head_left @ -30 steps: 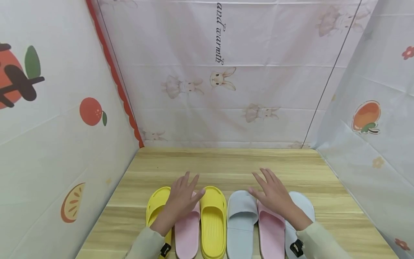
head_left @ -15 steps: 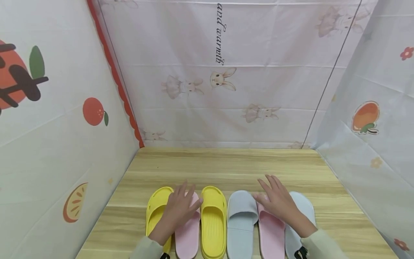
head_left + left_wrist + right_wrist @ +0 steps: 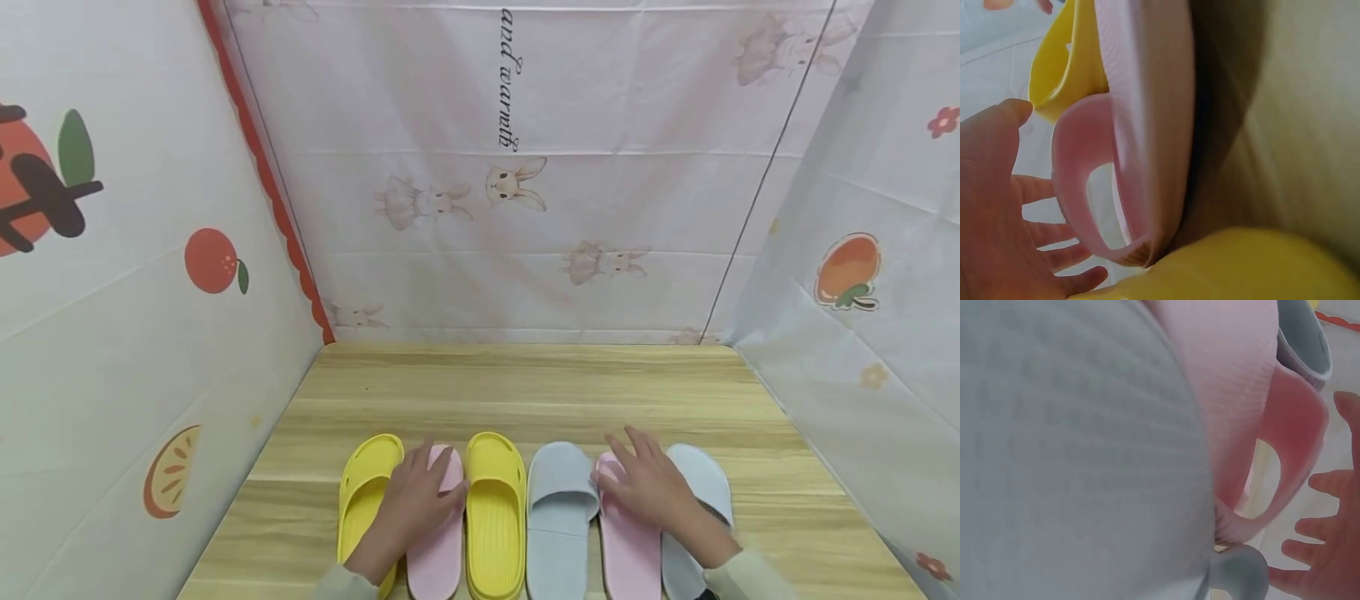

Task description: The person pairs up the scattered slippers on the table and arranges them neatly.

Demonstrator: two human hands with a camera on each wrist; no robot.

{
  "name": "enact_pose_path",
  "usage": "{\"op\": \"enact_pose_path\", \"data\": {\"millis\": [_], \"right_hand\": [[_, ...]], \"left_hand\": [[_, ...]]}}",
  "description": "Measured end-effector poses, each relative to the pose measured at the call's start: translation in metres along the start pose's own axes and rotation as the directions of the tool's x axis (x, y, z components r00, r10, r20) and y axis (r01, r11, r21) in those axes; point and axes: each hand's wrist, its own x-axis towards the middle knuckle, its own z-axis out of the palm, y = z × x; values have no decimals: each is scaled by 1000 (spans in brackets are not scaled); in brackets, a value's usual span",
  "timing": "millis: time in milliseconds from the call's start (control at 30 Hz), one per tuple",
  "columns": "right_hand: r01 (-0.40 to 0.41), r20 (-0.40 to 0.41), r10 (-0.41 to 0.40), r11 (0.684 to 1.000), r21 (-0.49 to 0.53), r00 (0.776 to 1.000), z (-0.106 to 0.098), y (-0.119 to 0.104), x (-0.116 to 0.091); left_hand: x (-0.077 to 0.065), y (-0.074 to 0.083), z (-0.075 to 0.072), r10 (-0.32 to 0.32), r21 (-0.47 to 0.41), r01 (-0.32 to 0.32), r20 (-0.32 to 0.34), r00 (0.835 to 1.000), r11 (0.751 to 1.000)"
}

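My left hand (image 3: 418,500), fingers spread, is over the strap of a pink slipper (image 3: 435,557). In the left wrist view its fingers reach around the outside of the pink strap (image 3: 1082,137), and the thumb tip is right at a yellow slipper's strap. My right hand (image 3: 651,487) is over a second pink slipper (image 3: 628,554), with its fingers also spread. The right wrist view has those fingers just beyond the pink strap (image 3: 1297,412), curled round nothing. Both straps are partly hidden by the hands in the head view.
Yellow slippers (image 3: 495,533) flank the left pink one, the outer yellow slipper (image 3: 375,458) at the row's left end. Grey slippers (image 3: 557,542) flank the right pink one, with the other grey slipper (image 3: 705,479) at the right end. Printed cloth walls (image 3: 480,292) enclose the wooden tabletop (image 3: 525,379).
Both hands have drawn back toward me and lower, closer over the pink slippers. The right hand has also shifted slightly right. All the slippers stay in place.
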Motion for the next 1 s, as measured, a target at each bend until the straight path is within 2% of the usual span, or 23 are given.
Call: {"op": "enact_pose_path", "data": {"millis": [333, 667, 833, 1000], "right_hand": [[-77, 33, 77, 997, -3, 996, 12, -12, -7], [-91, 11, 91, 995, 29, 996, 20, -24, -17], [-109, 29, 108, 993, 37, 994, 19, -27, -20], [-139, 22, 138, 989, 49, 990, 11, -31, -20]], "left_hand": [[-10, 3, 12, -55, -60, 54, -7, 998, 997], [-16, 7, 24, -52, -44, 48, -103, 993, 998], [-16, 6, 27, -57, -41, 53, -125, 991, 998], [-6, 7, 28, -69, -50, 65, -102, 992, 997]]}}
